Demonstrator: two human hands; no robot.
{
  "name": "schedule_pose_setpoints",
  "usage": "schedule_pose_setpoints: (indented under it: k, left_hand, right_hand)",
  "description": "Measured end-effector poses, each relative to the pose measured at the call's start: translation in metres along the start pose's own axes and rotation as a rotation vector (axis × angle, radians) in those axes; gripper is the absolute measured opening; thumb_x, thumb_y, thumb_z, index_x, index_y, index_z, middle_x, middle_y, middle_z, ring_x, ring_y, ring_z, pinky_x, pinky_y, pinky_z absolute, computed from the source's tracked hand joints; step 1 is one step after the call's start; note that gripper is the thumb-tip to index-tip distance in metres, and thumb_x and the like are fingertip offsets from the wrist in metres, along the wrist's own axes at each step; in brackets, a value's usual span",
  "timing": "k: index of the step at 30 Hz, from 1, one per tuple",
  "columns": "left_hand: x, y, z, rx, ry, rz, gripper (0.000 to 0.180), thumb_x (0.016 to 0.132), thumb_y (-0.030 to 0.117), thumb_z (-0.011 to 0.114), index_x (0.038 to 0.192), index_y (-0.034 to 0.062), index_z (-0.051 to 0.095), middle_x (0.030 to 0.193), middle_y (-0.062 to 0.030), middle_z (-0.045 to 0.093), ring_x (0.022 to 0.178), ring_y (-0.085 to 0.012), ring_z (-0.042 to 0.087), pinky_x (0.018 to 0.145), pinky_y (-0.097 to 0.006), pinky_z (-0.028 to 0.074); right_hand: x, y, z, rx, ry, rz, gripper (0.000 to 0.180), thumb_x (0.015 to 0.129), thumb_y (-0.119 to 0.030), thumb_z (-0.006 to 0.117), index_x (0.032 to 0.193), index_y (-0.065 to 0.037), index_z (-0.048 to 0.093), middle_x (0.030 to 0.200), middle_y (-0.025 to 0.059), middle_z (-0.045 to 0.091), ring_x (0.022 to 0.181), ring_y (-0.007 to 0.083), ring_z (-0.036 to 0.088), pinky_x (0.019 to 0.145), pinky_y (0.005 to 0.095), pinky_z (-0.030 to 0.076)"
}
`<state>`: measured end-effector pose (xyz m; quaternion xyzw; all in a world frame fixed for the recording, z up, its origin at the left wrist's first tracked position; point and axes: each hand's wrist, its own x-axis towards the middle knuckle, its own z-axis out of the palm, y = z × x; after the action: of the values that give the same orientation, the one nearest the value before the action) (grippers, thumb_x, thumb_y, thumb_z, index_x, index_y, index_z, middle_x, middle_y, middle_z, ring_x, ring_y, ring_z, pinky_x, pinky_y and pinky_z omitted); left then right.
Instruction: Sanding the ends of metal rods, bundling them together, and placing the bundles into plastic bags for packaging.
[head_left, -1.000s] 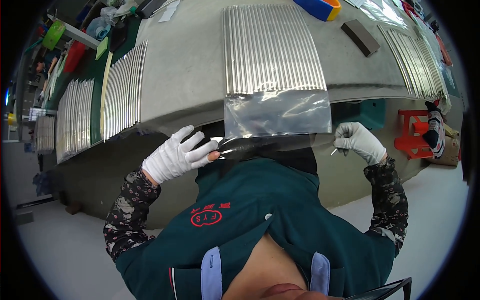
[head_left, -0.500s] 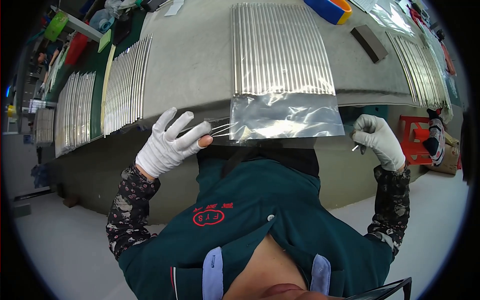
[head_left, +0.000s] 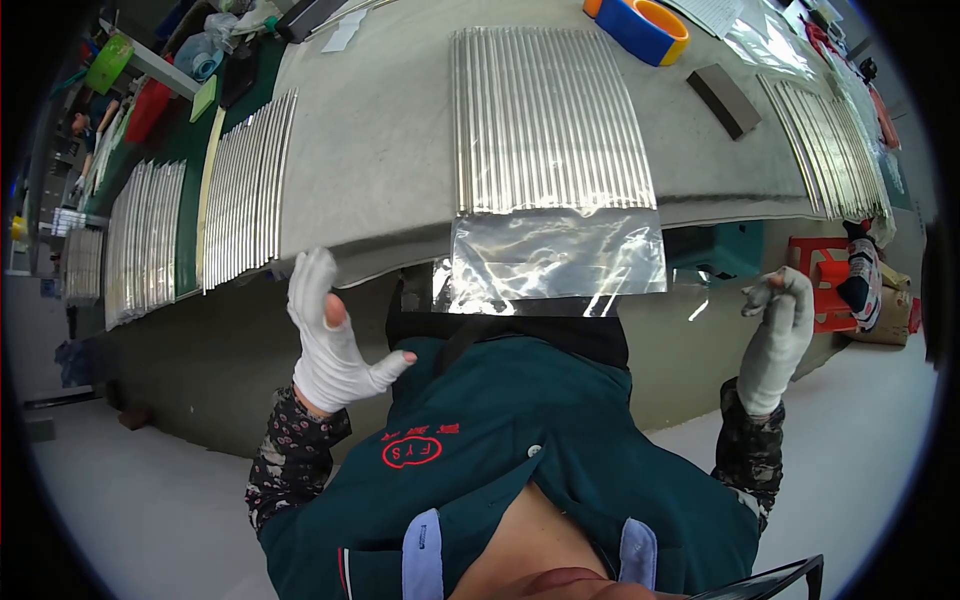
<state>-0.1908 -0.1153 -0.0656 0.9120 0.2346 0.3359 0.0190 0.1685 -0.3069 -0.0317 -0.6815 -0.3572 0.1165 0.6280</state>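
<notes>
Both grips empty: left hand (head_left: 335,345) spread wide, right hand (head_left: 782,335) loosely curled, flanking the clear bag (head_left: 555,262) overhanging the table's (head_left: 380,150) near edge. Probably best grabbing both corners evenly.

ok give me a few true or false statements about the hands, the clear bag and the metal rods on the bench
1. Both hands wear white gloves. True: the left hand and the right hand are both gloved.
2. The left hand grips the clear bag. False: it is open with fingers spread, apart from the clear bag.
3. The clear bag hangs over the near edge of the bench. True.
4. The rods in the bag stand upright. False: they lie flat, side by side.
5. A blue and orange tape roll lies past the rods. True.
6. The right hand rests on the bench. False: it is raised off to the side, clear of it.
</notes>
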Motion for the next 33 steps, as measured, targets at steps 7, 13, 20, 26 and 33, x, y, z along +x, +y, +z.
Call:
schedule_pose_setpoints:
  k: [7,13,20,26,33]
  left_hand:
    - [0.032,0.054,0.05,0.633,0.063,0.277,0.047,0.077,0.036,0.067,0.118,0.0244,0.049,0.114,0.0074,0.05,0.115,-0.015,0.045,0.105,-0.058,0.013]
    - [0.044,0.043,0.049,0.54,0.085,0.291,0.022,0.071,0.017,0.071,0.091,0.0191,0.064,0.088,0.0066,0.054,0.095,-0.0118,0.053,0.104,-0.052,0.02]
    - [0.046,0.039,0.039,0.379,0.075,0.391,0.012,0.064,0.009,0.072,0.07,0.0156,0.064,0.073,0.004,0.051,0.085,-0.0115,0.056,0.1,-0.051,0.028]
    - [0.05,0.052,0.006,0.218,-0.061,0.294,0.012,0.067,0.009,0.07,0.067,0.0148,0.06,0.067,0.0044,0.046,0.081,-0.0108,0.056,0.099,-0.054,0.029]
    - [0.09,0.025,-0.025,-0.023,-0.253,0.038,0.015,0.071,0.013,0.07,0.071,0.0131,0.056,0.068,0.0022,0.049,0.069,-0.0156,0.054,0.096,-0.047,0.037]
  right_hand:
    - [-0.039,0.017,0.065,-1.031,-0.239,-0.963,0.044,0.078,-0.028,0.065,0.116,-0.023,0.043,0.109,0.0051,0.052,0.1,0.0244,0.052,0.092,0.0532,0.031]
    - [-0.003,0.039,0.069,-1.044,-0.079,-1.112,0.027,0.075,-0.013,0.064,0.1,-0.014,0.052,0.101,0.0011,0.057,0.101,0.021,0.053,0.09,0.0459,0.035]
    - [-0.005,0.025,0.059,-0.912,-0.251,-1.146,0.024,0.074,-0.006,0.061,0.094,-0.011,0.048,0.099,0.0027,0.064,0.109,0.0214,0.05,0.093,0.0431,0.035]
    - [-0.012,-0.024,0.047,-0.871,-0.64,-0.781,0.023,0.072,-0.006,0.062,0.088,-0.013,0.048,0.102,0.0031,0.062,0.108,0.0236,0.051,0.091,0.0435,0.038]
    - [0.024,-0.049,0.045,-0.64,-0.773,-0.3,0.026,0.062,0.0,0.069,0.082,-0.009,0.056,0.089,0.006,0.06,0.09,0.027,0.054,0.079,0.0367,0.044]
